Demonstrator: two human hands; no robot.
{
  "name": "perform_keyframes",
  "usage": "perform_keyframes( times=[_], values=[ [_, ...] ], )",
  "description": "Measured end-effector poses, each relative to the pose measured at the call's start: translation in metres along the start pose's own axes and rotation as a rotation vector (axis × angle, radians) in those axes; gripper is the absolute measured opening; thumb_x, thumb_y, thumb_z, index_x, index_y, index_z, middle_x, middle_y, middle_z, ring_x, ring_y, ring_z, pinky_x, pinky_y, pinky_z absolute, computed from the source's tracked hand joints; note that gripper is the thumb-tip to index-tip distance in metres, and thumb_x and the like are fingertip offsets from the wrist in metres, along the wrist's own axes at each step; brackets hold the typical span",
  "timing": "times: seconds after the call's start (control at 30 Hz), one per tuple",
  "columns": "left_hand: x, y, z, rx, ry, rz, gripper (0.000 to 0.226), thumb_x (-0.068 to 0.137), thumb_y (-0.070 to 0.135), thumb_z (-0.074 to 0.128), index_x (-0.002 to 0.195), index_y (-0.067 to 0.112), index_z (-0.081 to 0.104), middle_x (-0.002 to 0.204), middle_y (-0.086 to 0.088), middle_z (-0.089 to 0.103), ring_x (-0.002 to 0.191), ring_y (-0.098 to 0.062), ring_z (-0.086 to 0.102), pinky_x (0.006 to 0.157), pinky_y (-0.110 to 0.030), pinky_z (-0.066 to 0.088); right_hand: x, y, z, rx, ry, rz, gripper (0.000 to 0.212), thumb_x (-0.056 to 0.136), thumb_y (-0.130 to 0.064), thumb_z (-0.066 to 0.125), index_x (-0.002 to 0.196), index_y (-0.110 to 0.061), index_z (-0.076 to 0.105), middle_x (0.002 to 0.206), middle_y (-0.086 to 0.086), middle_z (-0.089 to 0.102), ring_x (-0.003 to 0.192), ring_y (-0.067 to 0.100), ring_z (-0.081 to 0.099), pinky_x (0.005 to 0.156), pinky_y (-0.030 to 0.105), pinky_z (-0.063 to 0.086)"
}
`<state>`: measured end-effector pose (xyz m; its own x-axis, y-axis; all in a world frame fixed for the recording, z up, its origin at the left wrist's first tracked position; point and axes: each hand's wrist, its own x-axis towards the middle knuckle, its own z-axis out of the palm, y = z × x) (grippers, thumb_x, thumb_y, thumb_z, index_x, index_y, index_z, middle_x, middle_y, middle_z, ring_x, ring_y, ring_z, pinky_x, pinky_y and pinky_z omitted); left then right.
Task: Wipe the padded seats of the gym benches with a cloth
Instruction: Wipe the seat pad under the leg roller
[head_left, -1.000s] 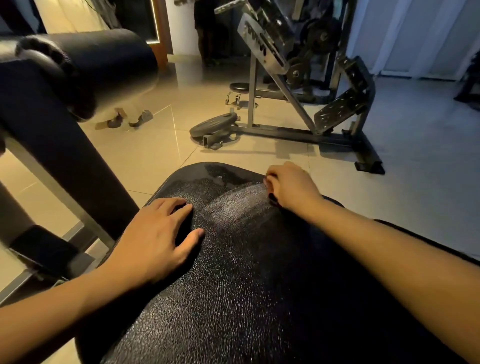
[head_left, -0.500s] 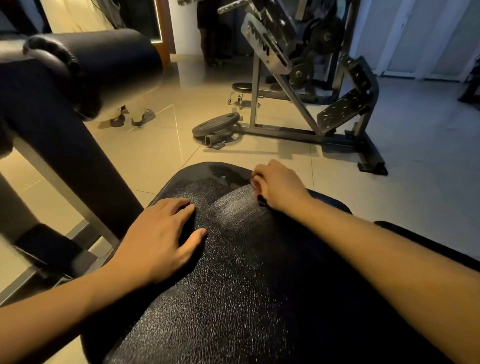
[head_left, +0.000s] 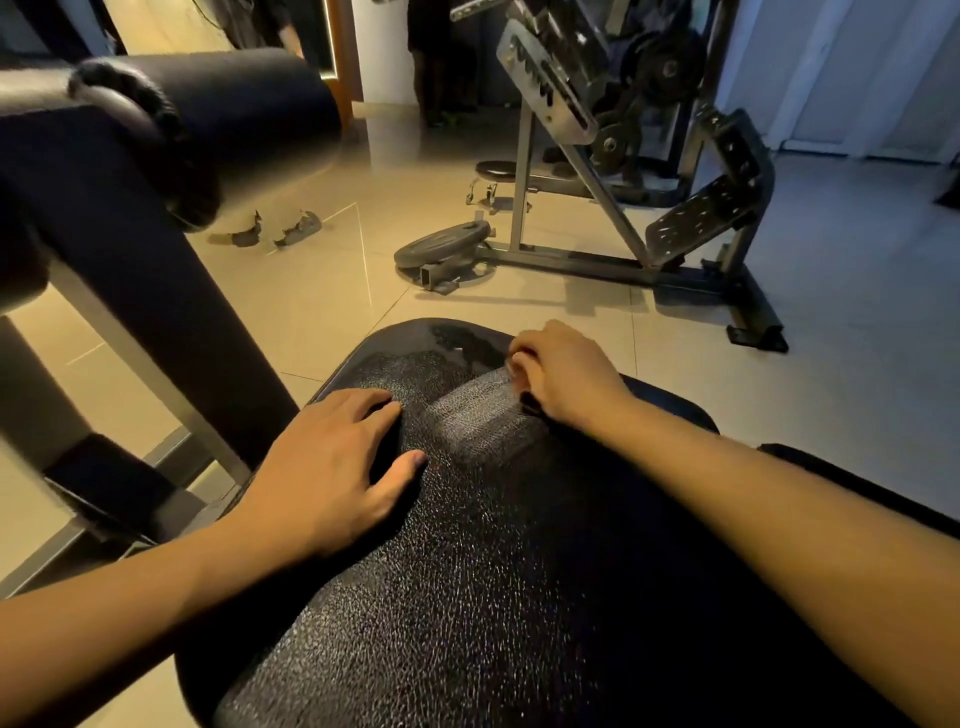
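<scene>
Head view: the left hand (head_left: 332, 467) lies flat on the left side of the seat (head_left: 467, 597), fingers straight and slightly spread, thumb held apart. The right hand (head_left: 563, 374) rests at the far end of the seat, fingers curled under. Of the cloth (head_left: 529, 401) only a dark scrap shows, beneath the curled fingers and against the padding; the hand hides the rest. A pale streak (head_left: 478, 415) on the seat lies just left of the right hand, between both hands. A weight plate (head_left: 441, 244) lies on the floor beyond.
</scene>
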<state>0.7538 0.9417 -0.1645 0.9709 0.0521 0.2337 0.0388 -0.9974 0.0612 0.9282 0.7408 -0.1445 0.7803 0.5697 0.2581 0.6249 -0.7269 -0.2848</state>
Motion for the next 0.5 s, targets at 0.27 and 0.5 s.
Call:
perform_keyframes(
  times=[0.27, 0.5],
  values=[
    [0.002, 0.001, -0.009, 0.008, -0.050, 0.022, 0.089, 0.088, 0.076, 0.017, 0.149, 0.020, 0.049, 0.152, 0.002, 0.049, 0.138, -0.016, 0.044, 0.115, -0.035, 0.036, -0.011, -0.055, 0.010, 0.101, -0.054, -0.060, 0.025, 0.104, -0.033, 0.047, 0.117, -0.027, 0.067, 0.112, 0.003, 0.055, 0.099, 0.025, 0.057, 0.087, 0.039, 0.048],
    [-0.004, -0.034, -0.015, -0.061, -0.008, -0.055, 0.090, 0.085, 0.080, 0.028, 0.140, 0.017, 0.060, 0.145, 0.001, 0.057, 0.132, -0.019, 0.051, 0.109, -0.037, 0.041, 0.015, -0.014, 0.000, 0.095, -0.069, -0.081, 0.023, 0.104, -0.026, 0.050, 0.103, -0.022, 0.073, 0.105, 0.001, 0.066, 0.099, 0.022, 0.059, 0.091, 0.040, 0.048]
  ],
)
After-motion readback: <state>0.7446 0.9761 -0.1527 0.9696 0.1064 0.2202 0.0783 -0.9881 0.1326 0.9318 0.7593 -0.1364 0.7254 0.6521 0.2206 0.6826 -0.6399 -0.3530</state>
